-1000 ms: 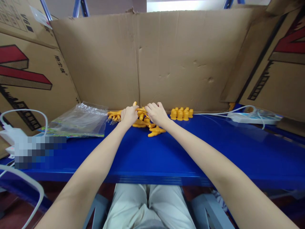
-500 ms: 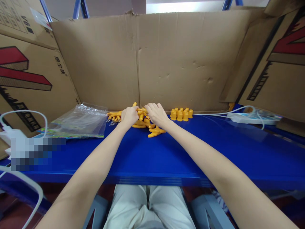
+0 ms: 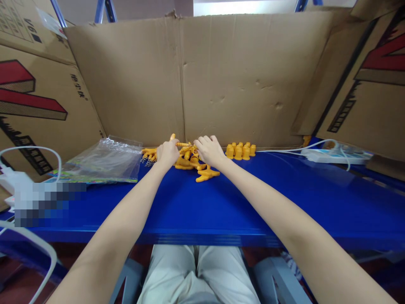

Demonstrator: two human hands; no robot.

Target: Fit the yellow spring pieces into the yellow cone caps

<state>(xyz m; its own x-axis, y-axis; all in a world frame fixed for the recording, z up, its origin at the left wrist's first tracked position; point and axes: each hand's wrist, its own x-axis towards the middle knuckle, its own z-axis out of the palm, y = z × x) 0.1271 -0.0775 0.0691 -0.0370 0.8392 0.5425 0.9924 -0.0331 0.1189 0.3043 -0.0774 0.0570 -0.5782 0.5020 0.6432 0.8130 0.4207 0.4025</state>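
Both my hands reach to the back of a blue table point(image 3: 221, 211), over a heap of small orange plastic pieces point(image 3: 202, 172). My left hand point(image 3: 166, 153) is closed round a long ribbed orange piece point(image 3: 182, 144) whose end sticks out to the right. My right hand point(image 3: 210, 151) has its fingers curled over the heap, pinching an orange piece next to that end; what exactly it holds is hidden. More orange pieces with small metal chains point(image 3: 148, 153) lie left of my left hand. A cluster of upright orange caps point(image 3: 240, 151) stands to the right of my right hand.
Cardboard walls point(image 3: 240, 76) enclose the table at the back and both sides. A clear plastic bag point(image 3: 104, 159) lies at the left. A white power strip with cables point(image 3: 335, 155) sits at the right back. White cables and a charger point(image 3: 12, 177) are at the far left.
My left hand has shifted slightly left, drawing the ribbed orange piece out so more of it shows between the two hands. My right hand has stayed on the heap.
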